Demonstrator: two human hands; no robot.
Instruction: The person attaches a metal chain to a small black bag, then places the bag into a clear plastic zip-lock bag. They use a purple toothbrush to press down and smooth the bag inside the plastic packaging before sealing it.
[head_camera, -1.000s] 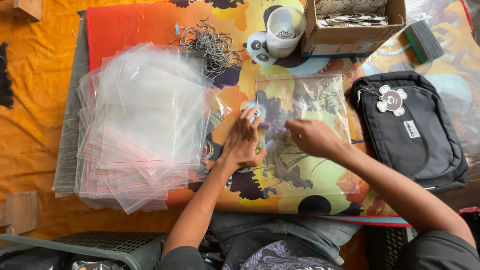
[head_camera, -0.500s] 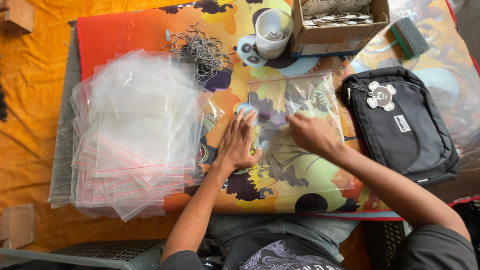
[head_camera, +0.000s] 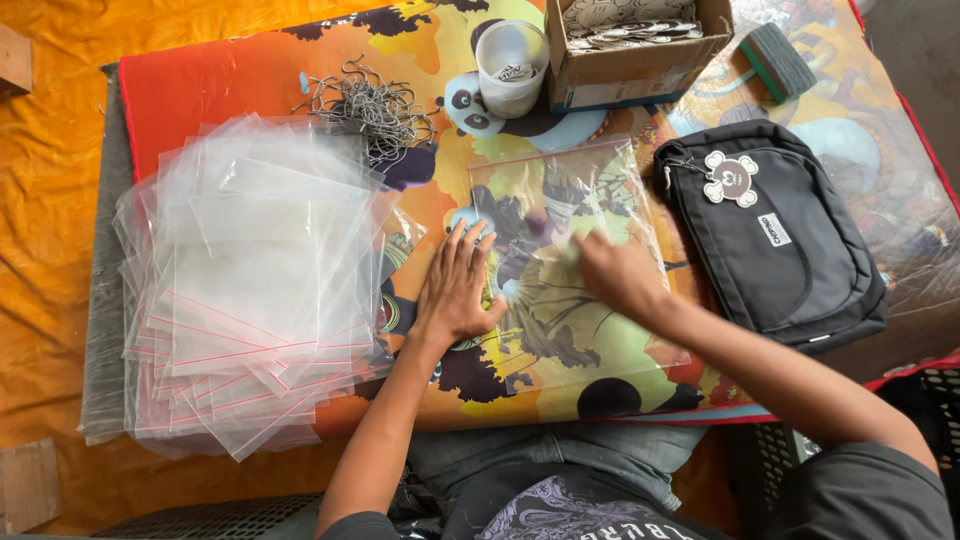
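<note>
Two hands are working flat on one clear, rectangular zip-seal plastic bag (head_camera: 570, 240) that is lying on the desk (head_camera: 230, 85), which is covered by a bright orange and yellow cartoon-print cloth. The left hand (head_camera: 455, 290) is pressing palm-down with fingers spread, open and gripping nothing, on the bag's left edge. The right hand (head_camera: 620, 275) is resting on the bag's middle; it is blurred, so whether its fingers are pinching anything cannot be told.

Judged from this pose, the step is going best when the left palm is anchoring the film while the right hand is sweeping outward, so that air and creases are leaving toward the open edge.

Lying just left of the left hand is a fanned stack of clear zip-seal bags with red seal lines (head_camera: 250, 300). Beyond it, a tangle of grey metal wire hooks (head_camera: 370, 105) is sitting near a white plastic cup (head_camera: 512, 65) and an open brown cardboard box (head_camera: 640, 45). A black fabric pouch with a panda charm (head_camera: 780, 250) is lying just right of the bag.
</note>
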